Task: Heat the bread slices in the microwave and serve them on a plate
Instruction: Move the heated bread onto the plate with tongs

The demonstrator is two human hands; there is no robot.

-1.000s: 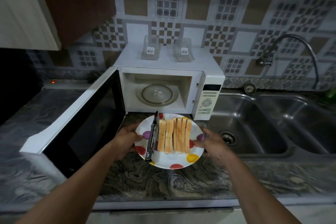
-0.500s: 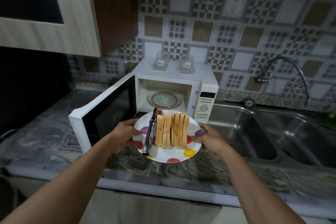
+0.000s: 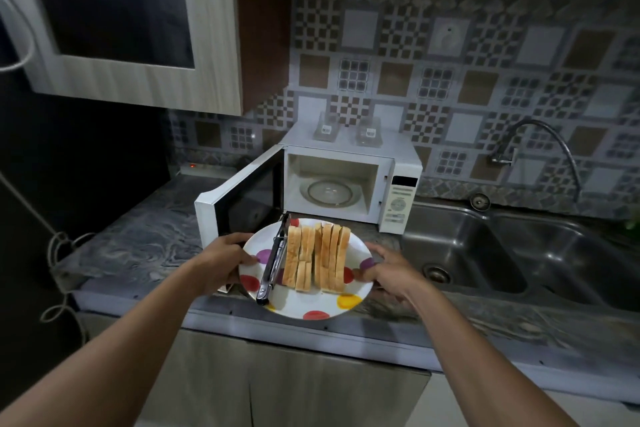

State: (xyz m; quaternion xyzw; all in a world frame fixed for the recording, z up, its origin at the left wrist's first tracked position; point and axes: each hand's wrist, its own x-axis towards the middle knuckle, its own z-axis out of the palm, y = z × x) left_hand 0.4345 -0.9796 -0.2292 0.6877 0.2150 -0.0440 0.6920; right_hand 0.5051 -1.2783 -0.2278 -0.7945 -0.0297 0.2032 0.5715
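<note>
A white plate [image 3: 311,305] with coloured dots is held in the air over the counter's front edge. My left hand [image 3: 225,262] grips its left rim and my right hand [image 3: 388,270] grips its right rim. Several bread slices [image 3: 317,260] stand on edge across the plate's middle, and metal tongs [image 3: 273,262] lie on the plate to their left. Behind the plate stands the white microwave [image 3: 398,180], its door [image 3: 239,198] swung open to the left. Its glass turntable [image 3: 329,192] is bare.
A double steel sink [image 3: 512,253] with a curved tap [image 3: 540,149] is to the right of the microwave. Two clear containers [image 3: 346,130] sit on top of the microwave. A wall cabinet [image 3: 138,24] hangs at upper left. Cables [image 3: 55,253] dangle at the counter's left end.
The plate with bread and tongs has come away from the microwave toward the counter's front edge, still held by both hands. The view has pulled back and tilted up.
</note>
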